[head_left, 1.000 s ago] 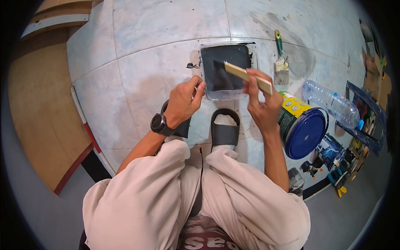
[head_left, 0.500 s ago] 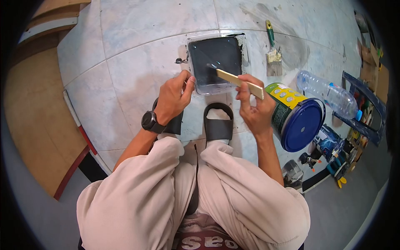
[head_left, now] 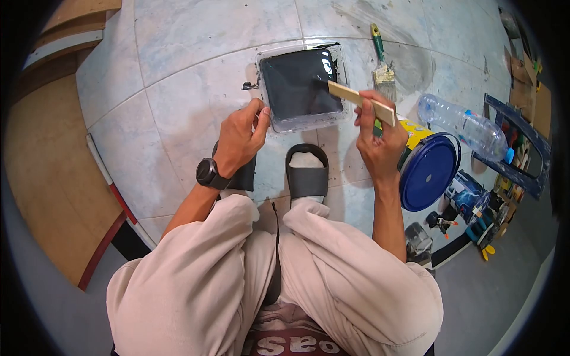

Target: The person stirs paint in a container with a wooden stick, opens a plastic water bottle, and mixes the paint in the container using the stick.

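A clear plastic tray on the tiled floor holds glossy black liquid, which looks like paint. My left hand is closed at the tray's near left corner, thumb and fingers pinching its rim. In my right hand is a flat wooden stick, gripped near its upper end. The stick slants down to the left, and its far tip meets the right part of the black surface. Just right of my right hand lies a paint bucket on its side, its blue lid facing me.
A green-handled paintbrush lies right of the tray. Farther right are a clear plastic bottle and a dark blue frame-like piece. A black blob sits beside the tray's left edge. My sandalled foot is close below the tray.
My right hand and the stick have moved right, carrying the tip from the middle of the liquid toward its right side. My left hand stays at the tray's corner.
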The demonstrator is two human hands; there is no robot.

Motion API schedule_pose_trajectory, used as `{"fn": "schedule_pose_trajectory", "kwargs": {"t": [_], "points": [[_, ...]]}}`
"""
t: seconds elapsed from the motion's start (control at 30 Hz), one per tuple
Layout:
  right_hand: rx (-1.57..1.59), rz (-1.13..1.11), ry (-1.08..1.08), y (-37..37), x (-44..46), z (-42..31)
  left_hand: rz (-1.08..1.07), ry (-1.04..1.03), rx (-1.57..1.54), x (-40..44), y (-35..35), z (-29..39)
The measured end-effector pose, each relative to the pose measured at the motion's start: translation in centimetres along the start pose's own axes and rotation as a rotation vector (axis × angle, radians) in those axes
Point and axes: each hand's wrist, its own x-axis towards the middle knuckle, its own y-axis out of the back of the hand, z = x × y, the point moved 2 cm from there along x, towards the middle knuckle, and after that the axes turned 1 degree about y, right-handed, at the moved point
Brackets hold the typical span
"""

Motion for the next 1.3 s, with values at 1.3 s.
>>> {"fn": "schedule_pose_trajectory", "kwargs": {"t": [1.3], "points": [[0.150, 0.004, 0.170, -6.4, -0.8, -2.0, -0.008, 0.012, -0.003, 0.4, 0.2, 0.3]]}}
